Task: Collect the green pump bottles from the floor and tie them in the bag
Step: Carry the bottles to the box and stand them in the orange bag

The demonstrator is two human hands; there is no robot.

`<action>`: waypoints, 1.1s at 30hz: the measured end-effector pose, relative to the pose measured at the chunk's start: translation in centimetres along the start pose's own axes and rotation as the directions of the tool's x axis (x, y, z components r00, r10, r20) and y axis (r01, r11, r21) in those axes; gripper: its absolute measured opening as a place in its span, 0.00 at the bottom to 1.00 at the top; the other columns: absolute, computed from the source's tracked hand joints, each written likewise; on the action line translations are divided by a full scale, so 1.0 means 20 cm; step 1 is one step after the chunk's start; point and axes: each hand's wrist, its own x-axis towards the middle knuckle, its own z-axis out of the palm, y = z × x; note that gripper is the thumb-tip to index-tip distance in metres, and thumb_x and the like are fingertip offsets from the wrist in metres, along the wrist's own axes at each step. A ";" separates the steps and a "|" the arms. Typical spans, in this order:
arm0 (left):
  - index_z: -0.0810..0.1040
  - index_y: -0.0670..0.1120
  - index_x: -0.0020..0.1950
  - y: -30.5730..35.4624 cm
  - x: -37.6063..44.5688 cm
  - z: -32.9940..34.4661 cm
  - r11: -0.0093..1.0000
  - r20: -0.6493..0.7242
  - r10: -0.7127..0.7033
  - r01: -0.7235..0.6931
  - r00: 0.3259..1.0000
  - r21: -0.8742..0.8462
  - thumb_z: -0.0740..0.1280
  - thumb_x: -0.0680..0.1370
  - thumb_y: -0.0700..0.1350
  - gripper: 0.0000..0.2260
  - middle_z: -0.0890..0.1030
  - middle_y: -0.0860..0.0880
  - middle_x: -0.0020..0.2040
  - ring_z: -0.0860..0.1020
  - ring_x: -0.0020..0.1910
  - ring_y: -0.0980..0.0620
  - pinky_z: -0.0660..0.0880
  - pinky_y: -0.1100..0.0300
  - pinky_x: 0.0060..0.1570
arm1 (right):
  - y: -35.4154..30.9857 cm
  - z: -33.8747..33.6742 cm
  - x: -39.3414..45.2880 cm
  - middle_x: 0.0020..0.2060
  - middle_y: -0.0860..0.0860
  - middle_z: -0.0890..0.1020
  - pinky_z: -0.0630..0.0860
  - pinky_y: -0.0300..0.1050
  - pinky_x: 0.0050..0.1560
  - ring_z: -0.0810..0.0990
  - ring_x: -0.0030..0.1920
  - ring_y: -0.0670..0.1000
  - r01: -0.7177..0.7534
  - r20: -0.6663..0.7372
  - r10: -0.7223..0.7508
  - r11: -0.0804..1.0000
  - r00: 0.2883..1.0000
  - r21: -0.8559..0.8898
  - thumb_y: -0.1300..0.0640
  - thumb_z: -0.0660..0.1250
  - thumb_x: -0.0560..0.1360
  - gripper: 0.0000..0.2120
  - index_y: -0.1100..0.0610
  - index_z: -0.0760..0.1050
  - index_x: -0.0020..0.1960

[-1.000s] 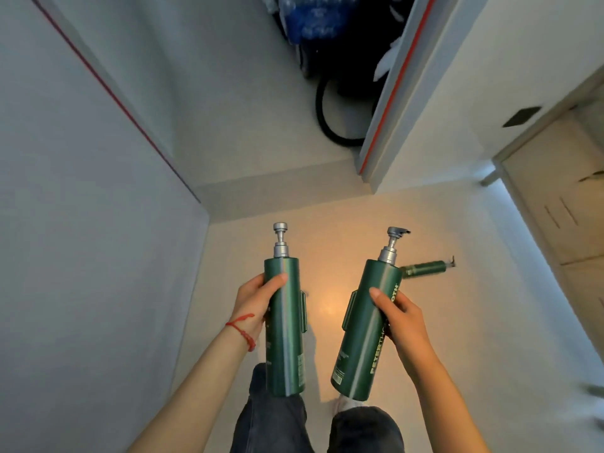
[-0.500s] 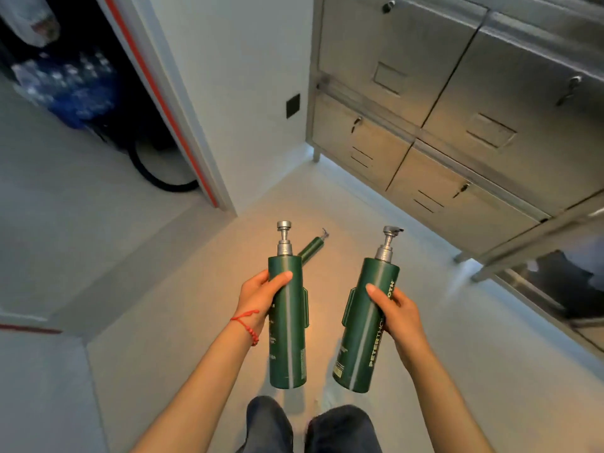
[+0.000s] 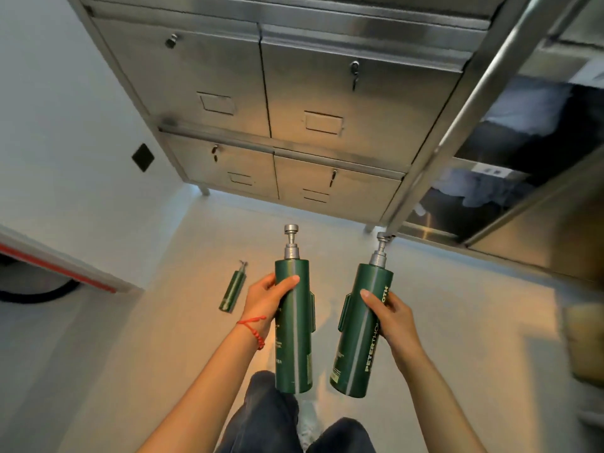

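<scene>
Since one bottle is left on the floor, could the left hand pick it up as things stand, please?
Probably not yet: the left hand already grips a green bottle, so its grip is full. The floor bottle lies unobstructed.

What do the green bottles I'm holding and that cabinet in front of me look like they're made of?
Bottle in the left hand: glossy green body with a long bright highlight, likely plastic or coated metal; the look leaves it open. Its pump is silver, matte metallic, possibly metallised plastic.
Bottle in the right hand: same glossy green finish, printed lettering.
Cabinet: brushed steel by its grey sheen and soft reflections.
</scene>
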 end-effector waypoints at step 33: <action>0.78 0.48 0.50 0.40 0.89 2.16 0.824 0.647 -0.250 -0.192 0.721 0.533 0.71 0.69 0.49 0.11 0.82 0.47 0.42 0.81 0.41 0.49 0.76 0.58 0.37 | -0.40 -1.33 0.63 0.39 0.47 0.85 0.76 0.33 0.32 0.84 0.37 0.44 0.191 -0.709 0.173 0.895 0.683 0.402 0.52 0.72 0.69 0.08 0.51 0.79 0.47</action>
